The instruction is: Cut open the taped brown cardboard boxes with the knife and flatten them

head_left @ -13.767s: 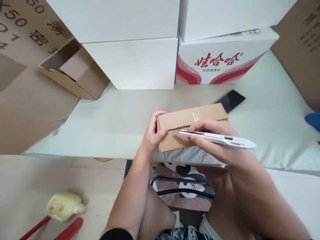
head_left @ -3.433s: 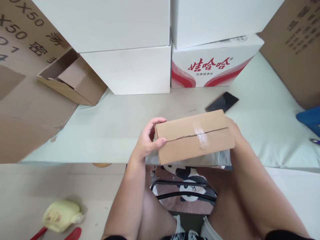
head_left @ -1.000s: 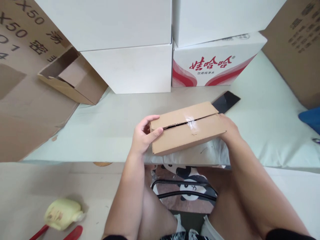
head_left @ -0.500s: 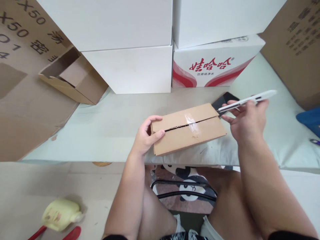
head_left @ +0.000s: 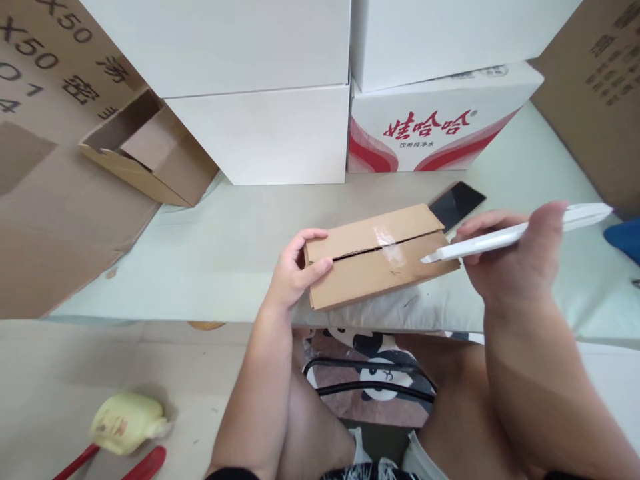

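A small brown cardboard box (head_left: 360,283) lies slightly askew near the table's front edge. Clear tape (head_left: 390,247) crosses the dark seam between its two top flaps; the seam gapes a little on the left. My left hand (head_left: 300,270) grips the box's left end, thumb on top and fingers around the far corner. In my right hand (head_left: 520,260) is a white utility knife (head_left: 483,241), its tip pointing left over the near flap at the box's right end. I cannot tell whether the tip touches the cardboard. Behind the box's right end lies a flat black object (head_left: 463,203).
Large white boxes (head_left: 265,137) and a white-and-red water carton (head_left: 435,130) stand at the back of the table (head_left: 240,233). An open brown box (head_left: 175,160) sits at left, with big cartons on both sides. A yellow bottle (head_left: 127,420) lies on the floor.
My right hand has turned and shifted right and nearer, bringing the knife from the seam's right end to over the near flap. My left hand keeps its hold on the box.
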Available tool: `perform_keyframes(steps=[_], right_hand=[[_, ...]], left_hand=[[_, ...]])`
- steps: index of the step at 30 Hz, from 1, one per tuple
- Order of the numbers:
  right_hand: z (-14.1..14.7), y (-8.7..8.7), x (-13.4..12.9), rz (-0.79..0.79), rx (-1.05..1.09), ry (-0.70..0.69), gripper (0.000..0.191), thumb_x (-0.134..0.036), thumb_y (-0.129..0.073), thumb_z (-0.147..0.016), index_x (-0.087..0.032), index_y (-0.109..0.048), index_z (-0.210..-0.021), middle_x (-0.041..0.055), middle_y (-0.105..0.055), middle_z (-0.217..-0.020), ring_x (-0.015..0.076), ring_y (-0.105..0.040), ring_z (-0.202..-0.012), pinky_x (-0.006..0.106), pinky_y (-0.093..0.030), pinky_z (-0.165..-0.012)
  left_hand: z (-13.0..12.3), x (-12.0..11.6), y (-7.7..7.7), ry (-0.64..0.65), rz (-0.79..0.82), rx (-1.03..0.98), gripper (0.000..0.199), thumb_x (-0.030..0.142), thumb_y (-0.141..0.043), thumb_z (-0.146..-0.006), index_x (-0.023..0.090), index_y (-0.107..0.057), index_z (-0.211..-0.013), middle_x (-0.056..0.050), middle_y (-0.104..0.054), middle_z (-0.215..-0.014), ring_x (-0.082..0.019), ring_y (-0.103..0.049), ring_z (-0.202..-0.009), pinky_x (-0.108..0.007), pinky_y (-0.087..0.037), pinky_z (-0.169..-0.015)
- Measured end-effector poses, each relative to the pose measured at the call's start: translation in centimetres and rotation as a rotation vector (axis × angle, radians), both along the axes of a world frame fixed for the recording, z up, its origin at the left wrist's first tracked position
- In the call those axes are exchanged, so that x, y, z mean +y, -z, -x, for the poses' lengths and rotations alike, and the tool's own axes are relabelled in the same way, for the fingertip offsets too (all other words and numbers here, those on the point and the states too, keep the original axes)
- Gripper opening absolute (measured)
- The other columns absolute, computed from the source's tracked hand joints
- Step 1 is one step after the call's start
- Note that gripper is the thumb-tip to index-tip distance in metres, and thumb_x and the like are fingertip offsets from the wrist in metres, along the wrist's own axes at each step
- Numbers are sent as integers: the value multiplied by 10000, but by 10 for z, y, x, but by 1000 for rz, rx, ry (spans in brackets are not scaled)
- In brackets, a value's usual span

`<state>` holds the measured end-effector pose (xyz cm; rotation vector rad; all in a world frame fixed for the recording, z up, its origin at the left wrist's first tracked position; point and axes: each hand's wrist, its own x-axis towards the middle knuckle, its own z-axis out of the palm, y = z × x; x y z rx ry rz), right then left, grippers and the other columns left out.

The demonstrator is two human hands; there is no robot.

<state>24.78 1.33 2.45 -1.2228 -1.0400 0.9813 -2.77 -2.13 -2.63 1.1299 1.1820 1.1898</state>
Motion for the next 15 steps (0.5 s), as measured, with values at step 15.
perform_keyframes(steps=[15], right_hand=[[-2, 10, -10, 40, -25, 31, 253, -331, -728, -685, -209, -677, -470, 48, -661, -488, 176, -549, -457, 332, -402, -463]], left_hand=[[-2, 0, 0, -5, 2, 0, 583, 520, -885, -645, 242, -654, -1102, -64, -650, -1069, -205, -597, -892, -295, -508, -735]])
